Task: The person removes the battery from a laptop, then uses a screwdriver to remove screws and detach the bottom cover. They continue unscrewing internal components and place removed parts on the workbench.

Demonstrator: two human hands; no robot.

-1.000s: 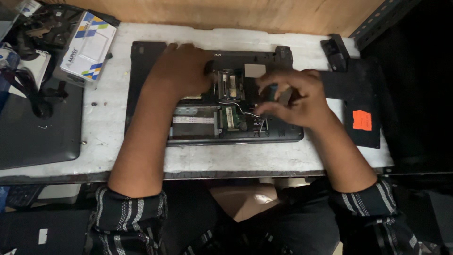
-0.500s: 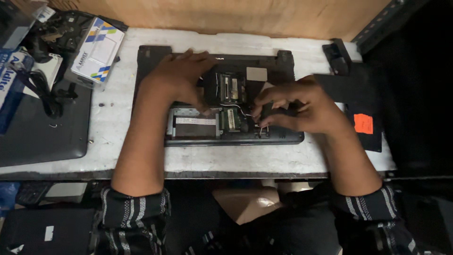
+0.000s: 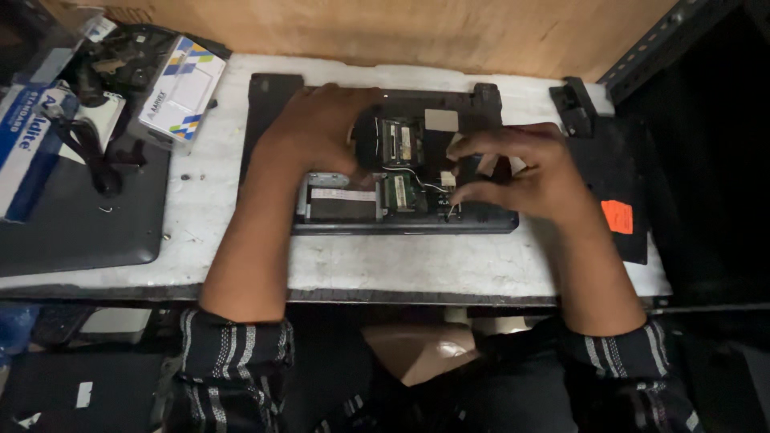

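Note:
A black laptop base lies upside down on the white bench with its bottom bay uncovered. Two green memory modules, thin wires and a white ribbon cable show inside. My left hand rests palm down on the base, its fingers at the left edge of the open bay, holding nothing. My right hand hovers over the right side of the bay. Its forefinger and thumb are curled apart on either side of a small white connector, without clamping it.
A closed dark laptop and a blue and white box lie at the left. Behind them are a white patterned box and tangled cables. A black panel with an orange sticker lies at the right. A wooden board backs the bench.
My right hand has drawn back slightly from the bay and spread its fingers around the white connector. My left hand has slid a little right on the base.

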